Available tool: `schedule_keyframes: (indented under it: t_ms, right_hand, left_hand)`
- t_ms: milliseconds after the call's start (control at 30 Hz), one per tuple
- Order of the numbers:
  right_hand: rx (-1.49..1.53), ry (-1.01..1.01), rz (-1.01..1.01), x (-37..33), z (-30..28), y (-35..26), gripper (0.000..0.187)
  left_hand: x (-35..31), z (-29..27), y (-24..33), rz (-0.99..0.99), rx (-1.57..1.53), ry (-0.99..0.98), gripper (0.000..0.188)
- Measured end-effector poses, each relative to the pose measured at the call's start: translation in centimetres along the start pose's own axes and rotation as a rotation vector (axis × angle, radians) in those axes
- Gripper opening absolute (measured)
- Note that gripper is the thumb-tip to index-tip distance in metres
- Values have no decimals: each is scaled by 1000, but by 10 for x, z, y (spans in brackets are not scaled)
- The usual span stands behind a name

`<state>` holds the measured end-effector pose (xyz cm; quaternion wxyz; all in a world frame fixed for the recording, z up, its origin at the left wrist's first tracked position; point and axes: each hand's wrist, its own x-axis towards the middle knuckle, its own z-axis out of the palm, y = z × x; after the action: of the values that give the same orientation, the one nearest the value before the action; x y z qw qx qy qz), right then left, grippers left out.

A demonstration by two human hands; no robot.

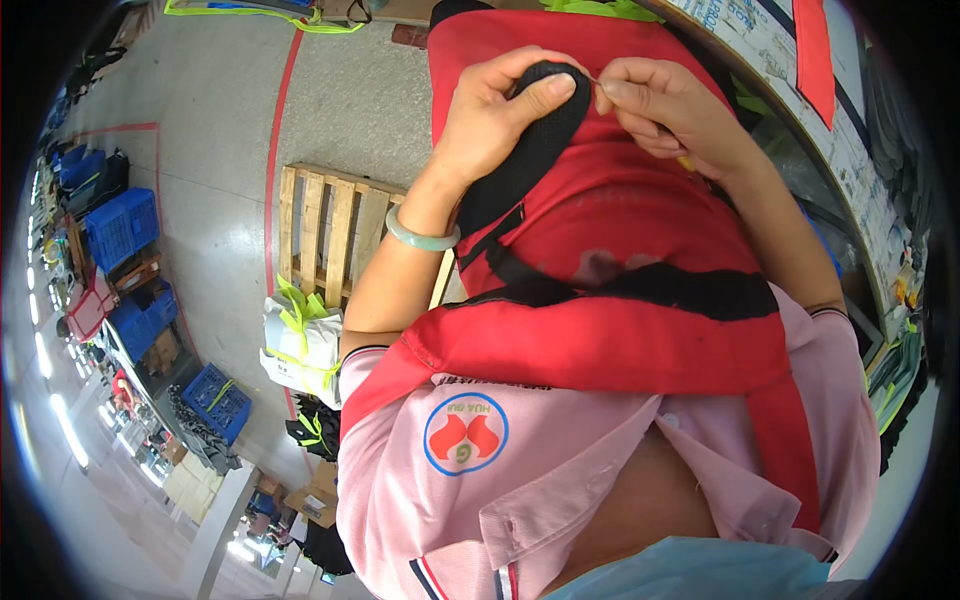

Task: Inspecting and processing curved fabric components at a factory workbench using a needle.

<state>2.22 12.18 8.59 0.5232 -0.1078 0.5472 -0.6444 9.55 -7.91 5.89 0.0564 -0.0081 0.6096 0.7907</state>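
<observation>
My left hand (485, 120) is closed on a long black fabric piece (540, 140), with the thumb pressed flat on its rounded far end. The piece hangs down over the red apron (620, 215) on my lap. Close to its right edge, my right hand (665, 105) is in a pinch. A thin dark tip (594, 82) shows between those fingertips and the fabric edge. Below the curled fingers a small yellow end (686, 163) sticks out; whether it belongs to the same tool is hidden by the hand.
A worktable (790, 90) runs along my right, with a red fabric strip (815, 60) over it. On the floor to the left are a wooden pallet (343, 230) and a white bundle (300, 350) tied with yellow-green strips. Blue crates (122, 230) stand farther left.
</observation>
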Motion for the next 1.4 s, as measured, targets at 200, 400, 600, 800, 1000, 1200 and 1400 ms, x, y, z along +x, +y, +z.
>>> schedule_keyframes:
  t_ms: [200,400,600,800,1000,1200,1400]
  right_hand:
    - [-568,72,-135,-15,-12,-21,22]
    - [-818,67,-274,-9,-1,-20,19]
    - [-887,7,-235,-10,-2,-17,19]
    - [-758,21,-128,-5,4,-6,21]
    - [-119,7,11,-3,-2,15,23]
    - [-350,28,67,-6,-3,7,23]
    - [-448,107,-2,-13,-15,5,22]
  left_hand:
    - [-7,-8,0,32,167,-26,14]
    - [-6,-4,0,79,370,-154,17]
    - [-8,2,-6,79,417,-148,16]
    - [-10,0,-19,95,391,-114,13]
    - [-4,-3,-15,-4,220,-101,11]
    - [-6,-9,-20,-78,201,-210,16]
    - [-7,-12,-15,-170,101,-103,17]
